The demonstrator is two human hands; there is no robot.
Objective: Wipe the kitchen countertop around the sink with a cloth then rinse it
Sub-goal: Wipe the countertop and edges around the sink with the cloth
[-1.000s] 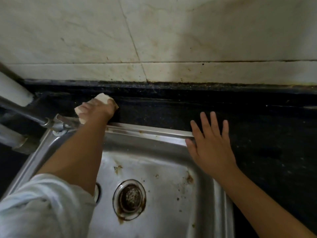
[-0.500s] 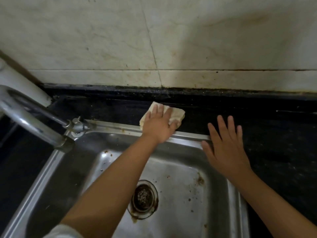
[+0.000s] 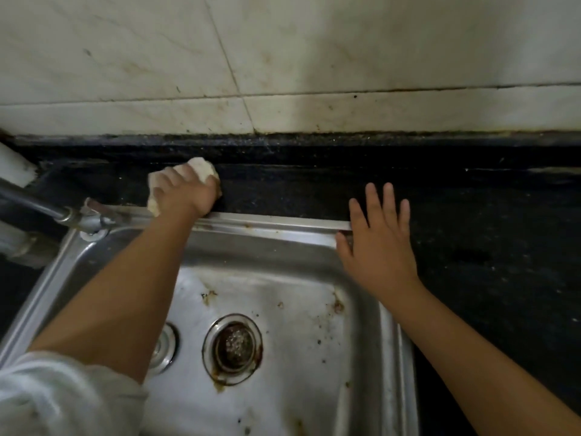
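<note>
1. Countertop (image 3: 471, 221): dark speckled stone running along the far side of the sink and down its right side. The strip behind the sink is long and narrow, with its long axis parallel to the sink's back rim. That strip is where your wiping is going on, and it stretches off to the right of the cloth.

2. Sink (image 3: 283, 221): steel basin, taken here as the landmark. There are rust marks on its floor and a drain strainer (image 3: 232, 347) near the middle. The tap pipe (image 3: 37, 202) enters at the sink's far-left corner.

3. Left hand (image 3: 185, 196): just beyond the sink's back rim, toward its left end. Your fingers are curled over the cloth and bear down on it against the stone. This is the working hand, and the unwiped run lies to its right.

4. Right hand (image 3: 377, 247): at the sink's far-right corner, with straight fingers spread and the palm flat across the rim and the counter. It grips nothing and serves as a brace, I judge.

5. Cloth (image 3: 201, 168): pale and bunched, on the counter just behind the sink's back rim. It is mostly covered by your left hand, with its edges showing at the fingertips and on the left. Judged next: sweep it rightward along the strip's long axis, toward your right hand.
</note>
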